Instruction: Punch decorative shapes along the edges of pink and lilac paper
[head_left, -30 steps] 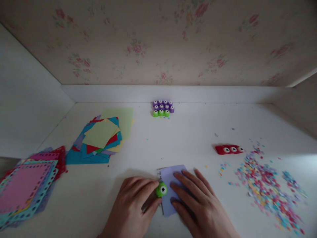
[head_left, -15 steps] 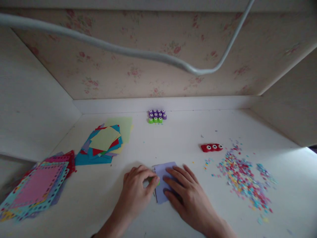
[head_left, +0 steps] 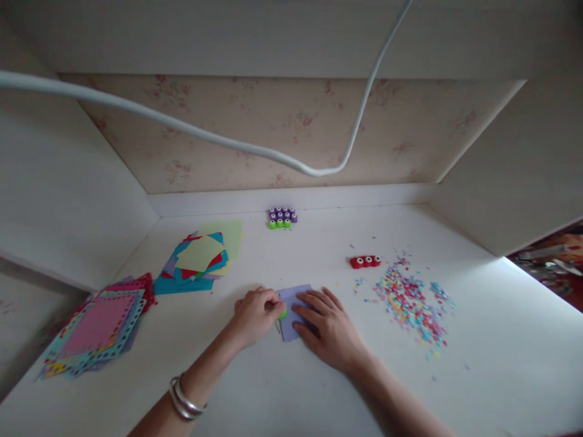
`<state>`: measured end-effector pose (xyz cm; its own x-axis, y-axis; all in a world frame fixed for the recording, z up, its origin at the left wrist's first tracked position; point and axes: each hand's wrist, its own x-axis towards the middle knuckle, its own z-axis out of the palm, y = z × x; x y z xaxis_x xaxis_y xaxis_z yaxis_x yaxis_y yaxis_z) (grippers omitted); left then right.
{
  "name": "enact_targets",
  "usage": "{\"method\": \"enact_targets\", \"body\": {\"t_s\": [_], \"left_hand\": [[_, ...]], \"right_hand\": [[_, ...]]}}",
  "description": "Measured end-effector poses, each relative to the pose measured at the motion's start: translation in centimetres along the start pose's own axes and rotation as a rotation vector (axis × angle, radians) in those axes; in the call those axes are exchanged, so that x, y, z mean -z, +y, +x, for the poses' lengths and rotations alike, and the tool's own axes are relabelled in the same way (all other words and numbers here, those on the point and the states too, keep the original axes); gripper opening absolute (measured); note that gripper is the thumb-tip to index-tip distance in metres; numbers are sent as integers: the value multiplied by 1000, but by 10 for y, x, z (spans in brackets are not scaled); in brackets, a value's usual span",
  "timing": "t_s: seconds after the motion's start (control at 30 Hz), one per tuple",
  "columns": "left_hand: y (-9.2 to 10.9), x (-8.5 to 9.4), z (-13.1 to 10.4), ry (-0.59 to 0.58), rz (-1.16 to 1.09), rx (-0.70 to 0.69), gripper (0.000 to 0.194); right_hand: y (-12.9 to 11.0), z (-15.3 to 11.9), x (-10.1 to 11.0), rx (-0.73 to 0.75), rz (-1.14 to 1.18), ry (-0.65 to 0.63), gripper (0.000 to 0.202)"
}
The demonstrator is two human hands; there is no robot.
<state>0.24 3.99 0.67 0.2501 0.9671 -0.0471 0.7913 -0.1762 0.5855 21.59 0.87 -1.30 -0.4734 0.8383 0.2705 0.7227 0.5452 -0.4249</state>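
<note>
A purple sheet of paper [head_left: 289, 332] lies on the white table in the middle front. My left hand [head_left: 259, 315] is closed on a small green punch [head_left: 283, 313] at the sheet's left edge, and its fingers cover most of the punch. Small dark marks or holes show along that edge. My right hand [head_left: 328, 328] rests on the right part of the sheet, fingers spread and lying flat.
Purple and green punches [head_left: 283, 216] stand in rows at the back, red ones [head_left: 365, 261] at the right. Confetti [head_left: 412, 297] is scattered right. Coloured paper [head_left: 200, 253] and punched sheets [head_left: 98, 325] are piled left. A white cable [head_left: 204, 133] hangs in front.
The view has shifted, so more of my forearms and a silver bracelet on the left wrist show. My left hand stays at the sheet's left edge with the green punch; my right hand still rests flat.
</note>
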Motion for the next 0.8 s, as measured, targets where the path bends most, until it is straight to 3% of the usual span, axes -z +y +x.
{"method": "enact_targets", "body": {"t_s": [0.2, 0.3, 0.4, 0.5, 0.6, 0.7, 0.8], "left_hand": [[-24, 7, -20, 65, -88, -144, 30], [-42, 13, -32, 140, -16, -165, 33], [-59, 15, -44, 178, 66, -202, 24], [-69, 12, -50, 190, 99, -231, 32], [-65, 5, -50, 212, 38, -248, 31], [-46, -1, -45, 225, -73, -301, 40], [-26, -8, -40, 202, -165, -384, 48]], "right_hand": [[5, -3, -8, -3, -5, 14, 30], [6, -4, -10, 5, -13, 19, 30], [6, -4, -9, 12, -12, 23, 30], [7, -3, -9, 22, -2, 34, 31], [5, -4, -9, 35, 63, 93, 32], [-8, -5, -5, 4, 222, 134, 34], [-28, -5, 1, 5, 410, 93, 38]]}}
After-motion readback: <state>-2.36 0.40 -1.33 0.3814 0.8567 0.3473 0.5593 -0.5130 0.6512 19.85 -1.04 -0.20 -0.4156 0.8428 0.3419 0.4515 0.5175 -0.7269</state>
